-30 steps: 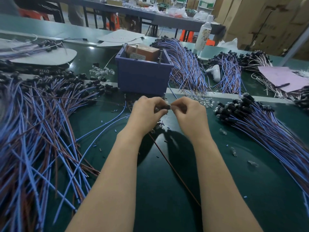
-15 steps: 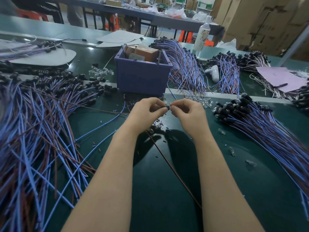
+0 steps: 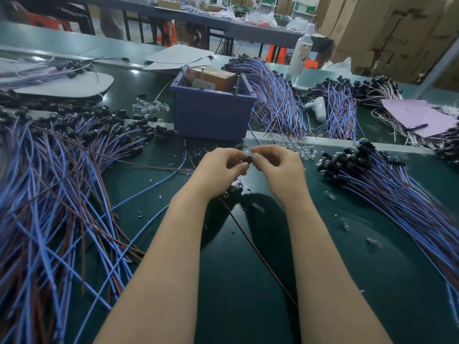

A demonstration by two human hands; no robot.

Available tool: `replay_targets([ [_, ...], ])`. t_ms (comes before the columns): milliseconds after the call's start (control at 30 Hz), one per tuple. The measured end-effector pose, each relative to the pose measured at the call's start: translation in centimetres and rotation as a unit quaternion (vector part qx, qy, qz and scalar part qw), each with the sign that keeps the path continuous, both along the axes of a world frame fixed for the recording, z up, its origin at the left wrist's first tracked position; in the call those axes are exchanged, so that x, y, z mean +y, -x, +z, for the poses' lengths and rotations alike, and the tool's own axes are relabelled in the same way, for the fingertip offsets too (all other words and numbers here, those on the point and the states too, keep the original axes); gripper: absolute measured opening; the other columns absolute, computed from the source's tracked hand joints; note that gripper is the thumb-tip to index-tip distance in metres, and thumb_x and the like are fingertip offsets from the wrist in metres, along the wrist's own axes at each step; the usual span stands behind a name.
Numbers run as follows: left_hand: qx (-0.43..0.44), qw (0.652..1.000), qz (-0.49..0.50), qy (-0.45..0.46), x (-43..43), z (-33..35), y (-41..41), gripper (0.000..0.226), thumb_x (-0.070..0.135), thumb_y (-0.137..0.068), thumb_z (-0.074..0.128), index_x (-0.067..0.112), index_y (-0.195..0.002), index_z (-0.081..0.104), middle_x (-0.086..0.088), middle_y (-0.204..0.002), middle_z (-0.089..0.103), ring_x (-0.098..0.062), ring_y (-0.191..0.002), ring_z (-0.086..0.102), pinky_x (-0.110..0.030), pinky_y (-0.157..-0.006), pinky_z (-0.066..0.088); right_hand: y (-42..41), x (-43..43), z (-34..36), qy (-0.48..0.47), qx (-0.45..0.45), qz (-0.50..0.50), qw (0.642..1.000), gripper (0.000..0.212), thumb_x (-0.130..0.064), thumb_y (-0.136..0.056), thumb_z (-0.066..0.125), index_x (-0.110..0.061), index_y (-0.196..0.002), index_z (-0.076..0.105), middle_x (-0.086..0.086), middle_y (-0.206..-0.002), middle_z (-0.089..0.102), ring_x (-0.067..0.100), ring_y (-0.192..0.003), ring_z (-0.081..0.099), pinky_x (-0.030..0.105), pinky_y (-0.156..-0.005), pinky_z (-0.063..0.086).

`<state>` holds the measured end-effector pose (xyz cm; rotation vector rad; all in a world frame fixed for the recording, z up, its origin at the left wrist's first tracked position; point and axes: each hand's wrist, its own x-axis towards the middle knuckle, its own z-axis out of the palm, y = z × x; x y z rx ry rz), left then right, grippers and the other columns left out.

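Observation:
My left hand point(image 3: 219, 167) and my right hand point(image 3: 278, 167) meet above the green table point(image 3: 248, 281), just in front of the purple bin point(image 3: 213, 115). Between their fingertips sits a small black holder point(image 3: 248, 159). The left fingers are curled round it and the right thumb and forefinger pinch its other end. A brown wire point(image 3: 258, 252) trails from under the left hand toward me, and a blue wire point(image 3: 149, 192) runs off to the left.
Loose blue and brown wires point(image 3: 49, 207) cover the left side. A bundle with black holders point(image 3: 397, 184) fans out at right. Clear LEDs point(image 3: 300, 150) lie behind the right hand. A white bottle point(image 3: 301, 49) and pink paper point(image 3: 417, 115) stand farther back.
Both hands stay together on the black holder with only small finger shifts. The view has drifted slightly, so the hands sit a little higher in frame.

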<state>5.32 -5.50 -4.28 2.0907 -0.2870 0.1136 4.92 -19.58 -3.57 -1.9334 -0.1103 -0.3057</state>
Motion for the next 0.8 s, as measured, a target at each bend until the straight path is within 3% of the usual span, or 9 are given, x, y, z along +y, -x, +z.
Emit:
replay_targets([
  [100,-0.032,0.999,0.018,-0.017,-0.1,0.0,-0.2,0.016,0.017,-0.090,0.063,0.021,-0.105,0.067,0.010,-0.083,0.067,-0.002,-0.079,0.062,-0.016,-0.077,0.047,0.1,0.4,0.1,-0.012,-0.010,-0.013,1.000,0.012,-0.010,-0.088,0.063,-0.013,-0.098,0.069,0.002,-0.088,0.070,0.016,-0.086,0.066,0.034,-0.087,0.054],
  [200,-0.065,0.997,0.052,0.006,0.1,0.0,-0.3,0.015,0.011,-0.088,0.063,0.022,-0.097,0.065,0.021,-0.076,0.060,0.011,-0.070,0.057,-0.003,-0.070,0.042,0.3,0.6,0.2,-0.004,-0.049,-0.040,0.998,0.012,-0.011,-0.090,0.061,-0.021,-0.087,0.066,-0.002,-0.080,0.068,0.013,-0.078,0.066,0.034,-0.082,0.056],
  [333,-0.059,0.992,0.063,0.088,0.2,0.1,-0.3,0.017,0.006,-0.089,0.060,0.019,-0.099,0.062,0.011,-0.090,0.067,-0.001,-0.089,0.064,-0.018,-0.089,0.049,0.4,0.7,0.4,-0.052,-0.041,-0.041,0.997,0.020,-0.011,-0.090,0.058,-0.029,-0.081,0.058,0.001,-0.077,0.067,0.019,-0.075,0.065,0.042,-0.082,0.055],
  [433,-0.052,0.990,0.054,0.118,0.4,0.1,-0.3,0.018,0.003,-0.090,0.058,0.017,-0.100,0.062,0.005,-0.101,0.069,-0.004,-0.099,0.063,-0.021,-0.093,0.048,0.5,1.0,0.5,-0.039,-0.046,-0.022,0.998,0.018,-0.013,-0.090,0.059,-0.028,-0.081,0.057,0.008,-0.081,0.067,0.029,-0.082,0.065,0.046,-0.083,0.053],
  [633,-0.034,0.991,0.043,0.125,0.4,0.1,-0.3,0.022,-0.001,-0.091,0.054,0.015,-0.103,0.062,0.003,-0.103,0.069,-0.004,-0.100,0.063,-0.018,-0.093,0.048,0.7,1.4,0.5,0.018,-0.091,-0.007,0.996,0.013,-0.007,-0.088,0.063,-0.020,-0.088,0.060,-0.011,-0.079,0.063,0.006,-0.074,0.061,0.014,-0.074,0.050],
  [800,-0.028,0.992,0.029,0.119,0.3,0.2,-0.2,0.022,-0.001,-0.091,0.054,0.018,-0.100,0.061,0.006,-0.097,0.067,-0.003,-0.094,0.062,-0.016,-0.092,0.047,0.8,1.5,0.7,0.062,-0.121,-0.007,0.991,0.010,-0.003,-0.088,0.062,-0.010,-0.093,0.068,-0.005,-0.081,0.066,0.009,-0.076,0.062,0.015,-0.075,0.050],
])
